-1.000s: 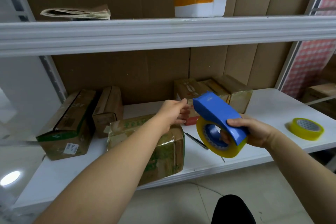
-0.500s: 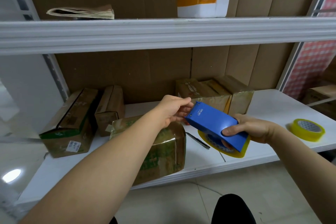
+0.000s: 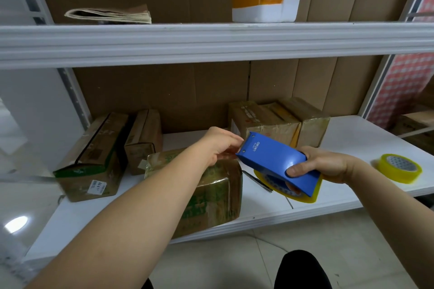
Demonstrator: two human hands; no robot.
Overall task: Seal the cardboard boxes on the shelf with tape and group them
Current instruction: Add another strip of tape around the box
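Two hands meet over the near box (image 3: pixel 211 192) at the shelf's (image 3: pixel 352 138) front edge. The right hand (image 3: pixel 326 166) wraps round the blue dispenser (image 3: pixel 277 162), its yellow roll (image 3: pixel 303 195) underneath. The left hand (image 3: pixel 220 145) reaches to the dispenser's nose, fingers curled as if pinching the tape end, though the tape itself is too faint to see. Judged step: freeing tape to seal this box. Next calls for pulling a length out and pressing it along the top seam. That box is brown with green print, glossy and creased. Others stand far left (image 3: pixel 94 157) and far right (image 3: pixel 277 122); a spare roll (image 3: pixel 399 168) lies right.
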